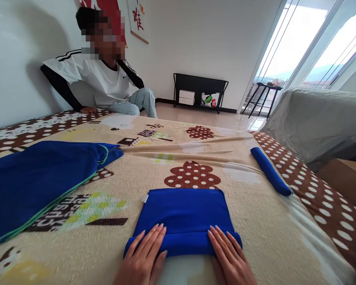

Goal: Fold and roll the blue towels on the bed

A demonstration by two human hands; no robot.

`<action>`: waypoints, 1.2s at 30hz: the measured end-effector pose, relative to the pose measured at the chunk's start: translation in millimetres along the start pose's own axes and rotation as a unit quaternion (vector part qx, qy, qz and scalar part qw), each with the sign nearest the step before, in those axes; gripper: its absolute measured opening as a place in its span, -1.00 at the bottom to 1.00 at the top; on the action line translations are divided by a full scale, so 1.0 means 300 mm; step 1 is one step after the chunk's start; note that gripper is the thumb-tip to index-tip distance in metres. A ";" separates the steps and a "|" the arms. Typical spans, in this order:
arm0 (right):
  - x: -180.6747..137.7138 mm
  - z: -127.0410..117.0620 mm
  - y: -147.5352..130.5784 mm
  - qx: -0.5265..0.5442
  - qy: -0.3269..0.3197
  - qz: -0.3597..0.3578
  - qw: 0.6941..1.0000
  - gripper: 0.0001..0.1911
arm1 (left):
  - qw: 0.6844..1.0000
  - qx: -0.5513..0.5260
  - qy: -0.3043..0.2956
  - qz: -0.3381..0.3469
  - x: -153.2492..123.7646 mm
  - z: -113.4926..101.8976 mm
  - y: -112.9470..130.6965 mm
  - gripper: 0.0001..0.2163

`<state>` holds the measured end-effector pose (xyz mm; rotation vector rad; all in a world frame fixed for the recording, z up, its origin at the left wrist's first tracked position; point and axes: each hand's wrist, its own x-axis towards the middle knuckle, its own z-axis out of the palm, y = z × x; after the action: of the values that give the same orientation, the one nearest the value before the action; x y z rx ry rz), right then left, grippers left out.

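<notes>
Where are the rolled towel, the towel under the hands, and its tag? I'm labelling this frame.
rolled blue towel [270,171]: head view, middle of the roll.
folded blue towel [182,211]: head view, flat top layer.
white tag [144,197]: head view, label at the folded towel's far left corner.

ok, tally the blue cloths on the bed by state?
Folded flat blue microfibre cloth, both hands resting on its near rolled edge: 1
Tightly rolled blue cloth, right side: 1
Loose blue cloth with green trim, left side: 1
Total: 3
</notes>
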<state>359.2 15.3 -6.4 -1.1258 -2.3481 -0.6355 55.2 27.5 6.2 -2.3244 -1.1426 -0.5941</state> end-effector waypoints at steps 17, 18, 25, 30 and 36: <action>0.072 -0.005 -0.020 -0.010 -0.085 0.178 0.980 -0.53 | 0.987 0.021 -0.006 -0.157 -0.015 0.005 -0.009 -0.66; 0.092 -0.003 -0.042 0.004 -0.086 0.178 0.980 -0.54 | 0.987 0.020 0.004 -0.161 0.004 0.005 0.006 -0.69; 0.225 0.018 -0.103 0.161 -0.212 0.136 0.954 -0.53 | 0.994 -0.049 -0.065 -0.070 0.105 0.058 0.080 -0.65; 0.093 0.024 0.068 0.085 -0.245 0.261 0.930 -0.43 | 0.966 -0.004 -0.090 -0.242 -0.032 0.042 -0.070 -0.55; 0.171 0.026 0.008 0.109 -0.204 0.183 0.956 -0.51 | 0.984 -0.027 -0.067 -0.162 0.079 0.039 0.000 -0.61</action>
<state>330.8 51.6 17.6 -1.6531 -2.3566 -0.0078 70.5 48.9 10.4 -2.2675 -1.6048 -0.5954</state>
